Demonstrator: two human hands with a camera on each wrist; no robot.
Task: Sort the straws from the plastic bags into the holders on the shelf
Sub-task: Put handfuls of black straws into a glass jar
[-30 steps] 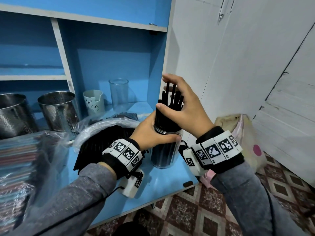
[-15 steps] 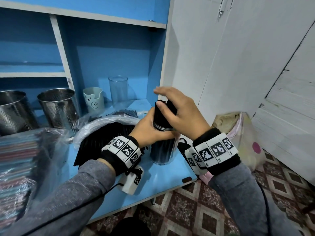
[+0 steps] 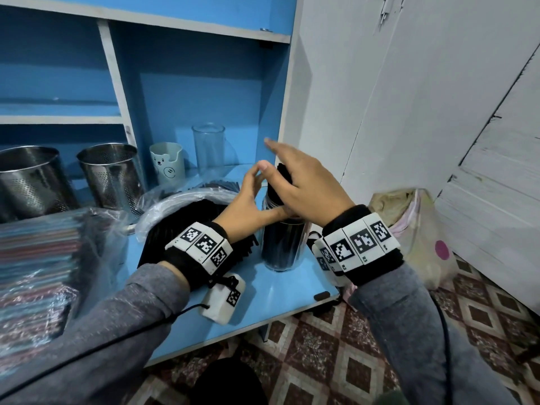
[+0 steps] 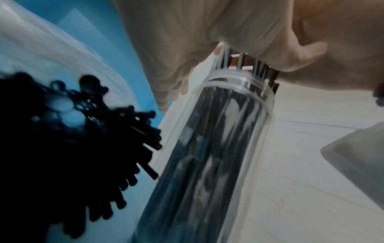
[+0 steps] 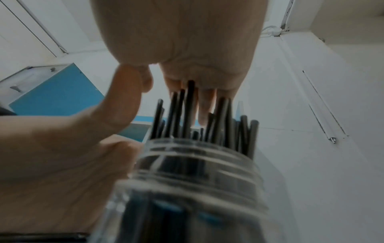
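Observation:
A clear jar [image 3: 282,247] packed with black straws [image 3: 285,178] stands near the front right corner of the blue shelf [image 3: 280,290]. My right hand [image 3: 304,182] lies flat over the straw tops, its fingers straight and pointing left. The left hand [image 3: 257,188] is beside the jar's neck, thumb against the rim and fingers lifted and spread. In the right wrist view the straw ends [image 5: 207,118] stick up unevenly from the jar [image 5: 197,172] under my palm. The left wrist view shows the jar [image 4: 218,148] close up, blurred.
An open plastic bag of black straws [image 3: 187,217] lies left of the jar; a bag of coloured straws [image 3: 38,258] lies further left. Two steel holders [image 3: 111,173], a bear cup [image 3: 168,163] and a clear glass [image 3: 209,147] stand behind. A bag [image 3: 415,229] sits on the floor.
My right hand came down on the straws and pushed them lower into the jar, then flattened. The left hand let go of the jar and raised its fingers.

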